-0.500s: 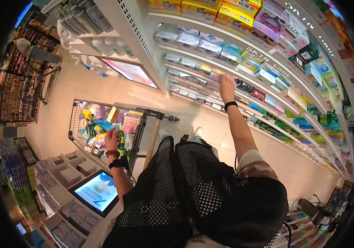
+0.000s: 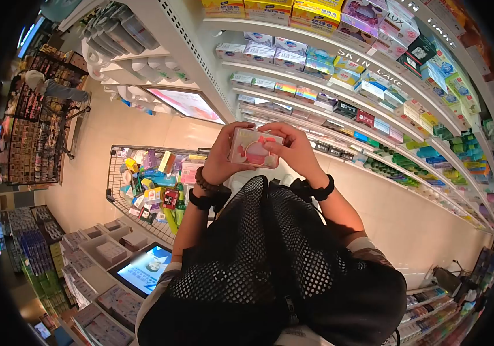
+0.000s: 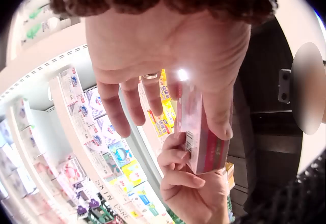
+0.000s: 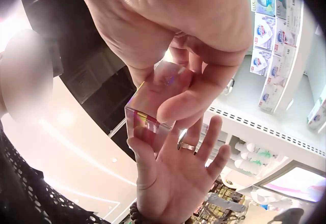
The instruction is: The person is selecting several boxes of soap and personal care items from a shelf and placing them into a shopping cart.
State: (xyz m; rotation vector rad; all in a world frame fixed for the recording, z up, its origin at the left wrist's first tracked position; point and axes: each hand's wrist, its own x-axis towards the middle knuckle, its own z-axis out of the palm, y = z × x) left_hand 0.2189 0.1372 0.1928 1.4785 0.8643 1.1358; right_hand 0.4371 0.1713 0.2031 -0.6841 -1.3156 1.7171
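A soap box (image 2: 252,151) with a pink and red picture on its pale face is held up before the chest. My left hand (image 2: 219,157) pinches one end between thumb and forefinger; its other fingers stand out straight, as the left wrist view shows. On the opposite end, my right hand (image 2: 296,151) grips the box with its thumb on the face and fingers curled round the side. Shiny, reddish narrow sides of the soap box (image 4: 147,124) show in the right wrist view.
Shelves with rows of boxed soaps (image 2: 316,14) rise in front and to the right. A wire shopping cart (image 2: 110,181) full of goods stands at the left, above a display screen (image 2: 143,270). Farther left, a person (image 2: 56,87) is beside another cart.
The right hand has come back from the shelf to the chest with the soap box. The left hand has moved from over the cart to the box and holds it too.
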